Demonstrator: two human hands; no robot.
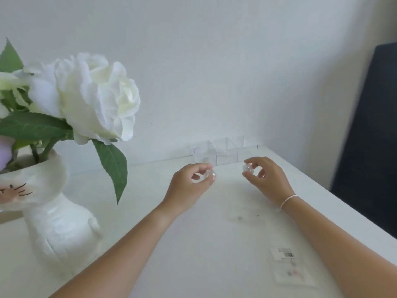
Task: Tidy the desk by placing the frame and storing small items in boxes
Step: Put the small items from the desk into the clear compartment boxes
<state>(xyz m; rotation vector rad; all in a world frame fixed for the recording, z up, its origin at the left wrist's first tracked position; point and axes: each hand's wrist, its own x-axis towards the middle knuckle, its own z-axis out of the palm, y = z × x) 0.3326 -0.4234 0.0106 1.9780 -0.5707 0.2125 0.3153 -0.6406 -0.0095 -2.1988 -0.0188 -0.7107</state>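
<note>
My left hand pinches a small clear round piece between thumb and fingertips, just in front of the clear acrylic boxes at the back of the white desk. My right hand holds a second small clear round piece near the right-hand box. Both hands hover low over the desk, a hand's width apart. The boxes stand side by side against the wall; something small lies inside them, too faint to name.
A white cat-shaped vase with large white flowers and green leaves fills the left. A clear packet with a barcode label lies at the front right. The desk's right edge borders a dark panel.
</note>
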